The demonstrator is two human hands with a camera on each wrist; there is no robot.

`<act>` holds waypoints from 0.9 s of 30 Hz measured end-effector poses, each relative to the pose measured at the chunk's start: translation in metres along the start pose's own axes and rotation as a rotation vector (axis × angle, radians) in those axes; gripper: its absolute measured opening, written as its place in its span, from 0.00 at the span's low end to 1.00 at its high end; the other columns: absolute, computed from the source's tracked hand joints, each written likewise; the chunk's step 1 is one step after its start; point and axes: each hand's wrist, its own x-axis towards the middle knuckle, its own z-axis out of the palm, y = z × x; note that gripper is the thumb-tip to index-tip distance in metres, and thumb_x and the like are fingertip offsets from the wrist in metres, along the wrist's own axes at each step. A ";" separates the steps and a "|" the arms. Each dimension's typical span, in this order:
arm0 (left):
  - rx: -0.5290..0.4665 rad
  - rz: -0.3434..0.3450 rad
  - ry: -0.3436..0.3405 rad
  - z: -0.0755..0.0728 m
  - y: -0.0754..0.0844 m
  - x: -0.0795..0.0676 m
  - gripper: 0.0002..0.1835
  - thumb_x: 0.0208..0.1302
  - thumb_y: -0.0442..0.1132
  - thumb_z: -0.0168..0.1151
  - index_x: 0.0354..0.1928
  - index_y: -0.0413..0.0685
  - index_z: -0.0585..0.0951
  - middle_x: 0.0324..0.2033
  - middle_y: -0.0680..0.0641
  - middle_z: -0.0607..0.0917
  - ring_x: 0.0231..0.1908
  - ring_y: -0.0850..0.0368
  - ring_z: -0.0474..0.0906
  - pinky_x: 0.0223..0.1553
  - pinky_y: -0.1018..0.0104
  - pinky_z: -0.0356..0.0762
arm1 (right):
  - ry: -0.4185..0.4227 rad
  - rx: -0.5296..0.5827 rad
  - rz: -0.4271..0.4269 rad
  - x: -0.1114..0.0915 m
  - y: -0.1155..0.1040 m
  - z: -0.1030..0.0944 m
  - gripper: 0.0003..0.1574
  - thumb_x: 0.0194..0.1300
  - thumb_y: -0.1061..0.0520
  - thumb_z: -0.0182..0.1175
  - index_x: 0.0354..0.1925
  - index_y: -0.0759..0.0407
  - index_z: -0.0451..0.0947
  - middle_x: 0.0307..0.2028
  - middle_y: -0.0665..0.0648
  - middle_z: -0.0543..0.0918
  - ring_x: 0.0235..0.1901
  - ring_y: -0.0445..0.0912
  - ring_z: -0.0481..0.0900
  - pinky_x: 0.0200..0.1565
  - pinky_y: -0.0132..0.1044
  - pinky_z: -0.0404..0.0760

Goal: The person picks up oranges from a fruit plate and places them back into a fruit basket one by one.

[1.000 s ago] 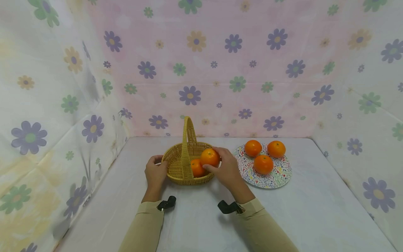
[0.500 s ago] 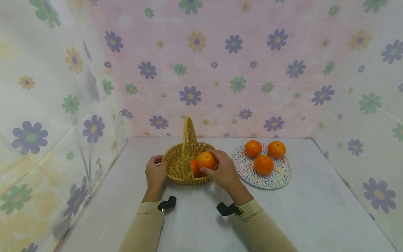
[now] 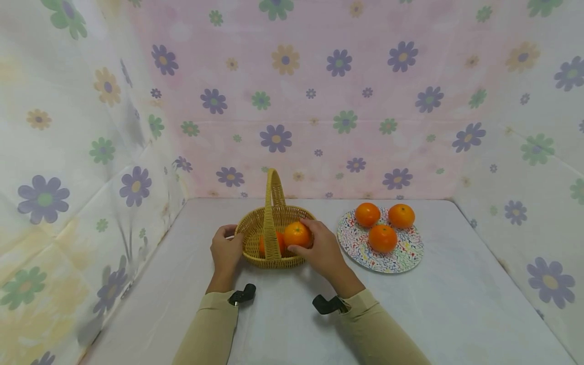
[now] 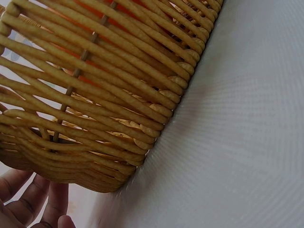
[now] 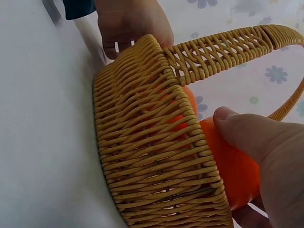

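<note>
A yellow woven basket [image 3: 253,242] with a tall arched handle stands on the table. My left hand [image 3: 225,253] grips its left rim, with fingers [image 4: 32,197] showing against the outer wall in the left wrist view. Inside, one orange [image 3: 280,243] lies partly hidden behind the handle's base. At the right end of the basket, my right hand [image 3: 326,251] holds a second orange [image 3: 296,234] between thumb and fingers. From the right wrist, that orange [image 5: 230,164] overlaps the basket's rim, with my thumb [image 5: 237,126] across it.
To the right lies a round plate [image 3: 406,256] with colourful speckles, bearing three oranges [image 3: 382,239]. A white cloth covers the table [image 3: 283,324]. Flowered cloth walls [image 3: 315,109] close off the back and both sides.
My right hand has moved slightly left and down with its orange, further into the basket. The other orange has shifted left behind the handle. My left hand has stayed put.
</note>
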 end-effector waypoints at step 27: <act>-0.015 -0.020 -0.008 -0.001 0.003 -0.001 0.18 0.66 0.41 0.59 0.56 0.46 0.81 0.52 0.42 0.85 0.50 0.45 0.81 0.52 0.51 0.82 | -0.011 -0.020 0.027 -0.001 0.008 0.014 0.47 0.56 0.42 0.78 0.69 0.52 0.73 0.64 0.56 0.79 0.62 0.52 0.79 0.63 0.52 0.80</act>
